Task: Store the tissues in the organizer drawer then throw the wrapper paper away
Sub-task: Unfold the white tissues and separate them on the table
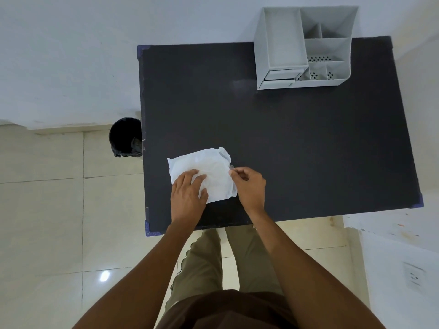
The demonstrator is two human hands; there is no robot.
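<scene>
A white tissue pack [209,167] in a thin wrapper lies on the black table [297,143] near its front left. My left hand [188,194] presses flat on the pack's near left part. My right hand [248,184] pinches the wrapper's right edge between thumb and fingers. The grey organizer [301,48] stands at the back right of the table. Its small drawer [280,75] at the lower front looks slightly pulled out.
A black bin [126,137] with a dark liner stands on the tiled floor just left of the table. White walls lie behind and to the right. My legs show below the table's front edge.
</scene>
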